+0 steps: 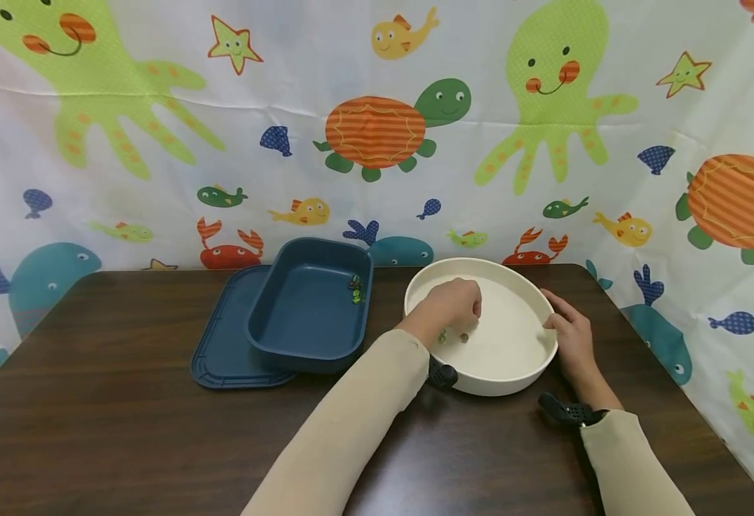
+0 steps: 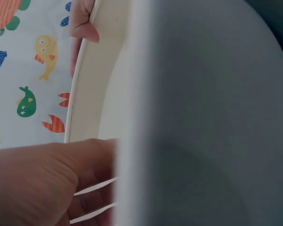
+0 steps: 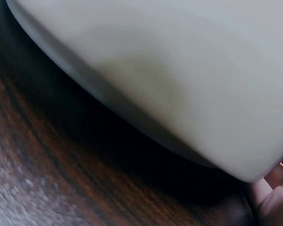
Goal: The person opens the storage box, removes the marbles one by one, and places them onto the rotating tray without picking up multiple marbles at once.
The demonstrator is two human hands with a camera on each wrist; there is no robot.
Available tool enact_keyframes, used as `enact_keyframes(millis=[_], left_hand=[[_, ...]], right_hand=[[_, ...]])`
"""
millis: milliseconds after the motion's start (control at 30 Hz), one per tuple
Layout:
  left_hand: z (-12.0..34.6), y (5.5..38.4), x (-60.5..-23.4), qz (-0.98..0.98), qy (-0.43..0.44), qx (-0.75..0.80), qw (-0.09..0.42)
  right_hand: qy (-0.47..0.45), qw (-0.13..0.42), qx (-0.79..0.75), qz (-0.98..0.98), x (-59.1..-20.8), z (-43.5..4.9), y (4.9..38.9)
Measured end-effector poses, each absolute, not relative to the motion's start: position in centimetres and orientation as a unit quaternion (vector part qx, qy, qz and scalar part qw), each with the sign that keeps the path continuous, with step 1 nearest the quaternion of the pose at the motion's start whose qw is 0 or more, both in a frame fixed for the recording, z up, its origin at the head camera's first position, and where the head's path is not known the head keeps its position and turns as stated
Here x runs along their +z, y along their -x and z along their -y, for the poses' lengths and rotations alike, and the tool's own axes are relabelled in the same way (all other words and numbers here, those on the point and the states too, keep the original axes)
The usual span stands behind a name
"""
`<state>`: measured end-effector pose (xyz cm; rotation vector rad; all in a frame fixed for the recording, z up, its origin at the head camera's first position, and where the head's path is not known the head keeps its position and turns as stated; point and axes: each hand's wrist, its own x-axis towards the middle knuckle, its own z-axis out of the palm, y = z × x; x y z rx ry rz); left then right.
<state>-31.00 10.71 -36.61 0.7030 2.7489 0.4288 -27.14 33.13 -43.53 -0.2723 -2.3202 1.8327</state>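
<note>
My left hand (image 1: pixel 456 304) reaches over the near-left rim of a round cream dish (image 1: pixel 512 337), its fingers bent down toward the dish floor. Those fingertips are hidden, so I cannot tell whether they pinch anything. Close below this hand, a small green piece (image 1: pixel 442 336) and a small brown piece (image 1: pixel 464 337) lie in the dish. On the far right side, my right hand (image 1: pixel 573 337) grips the rim, thumb over the inner edge and fingers outside. In the left wrist view, the dish wall (image 2: pixel 217 113) blocks much of the left hand (image 2: pixel 42 183).
Left of the dish stands a deep blue rectangular container (image 1: pixel 306 308) with small green pieces (image 1: pixel 356 296) and a brown piece (image 1: pixel 354 284) along its right side. It overlaps a flat blue lid (image 1: pixel 222 351). A patterned sea-animal curtain (image 1: pixel 377 215) hangs behind the dark wooden table (image 1: pixel 125 430).
</note>
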Motion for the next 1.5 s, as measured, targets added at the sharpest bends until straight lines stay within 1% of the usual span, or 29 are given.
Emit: enact_keyframes(millis=[133, 300, 533, 800, 867, 1000, 1167, 1500], left_hand=[[-10.3, 30.9, -36.0, -0.952, -0.250, 0.136, 0.117], [-8.3, 31.1, -34.1, -0.956, -0.249, 0.133, 0.086], [-2.2, 31.9, -31.7, -0.958, -0.213, 0.180, 0.072], [4.8, 32.0, -32.3, -0.969, -0.136, 0.207, 0.019], [6.0, 32.0, -32.7, -0.970, -0.121, 0.208, 0.021], [7.4, 32.0, -33.6, -0.972, -0.111, 0.202, 0.053], [8.1, 32.2, -34.9, -0.968, -0.111, 0.203, 0.093], [8.7, 32.6, -36.0, -0.963, -0.116, 0.205, 0.130]], right_hand=[[0.096, 0.083, 0.613, 0.780, -43.6, -33.0, 27.1], [0.092, 0.082, 0.617, 0.777, -43.4, -33.0, 27.0], [0.093, 0.076, 0.613, 0.781, -43.2, -33.0, 27.0], [0.096, 0.068, 0.606, 0.787, -43.2, -33.0, 27.1], [0.097, 0.067, 0.605, 0.787, -43.3, -33.0, 27.1], [0.100, 0.063, 0.609, 0.784, -43.5, -33.0, 27.0], [0.097, 0.060, 0.609, 0.785, -43.7, -33.3, 27.0], [0.095, 0.059, 0.611, 0.783, -43.6, -33.2, 27.0]])
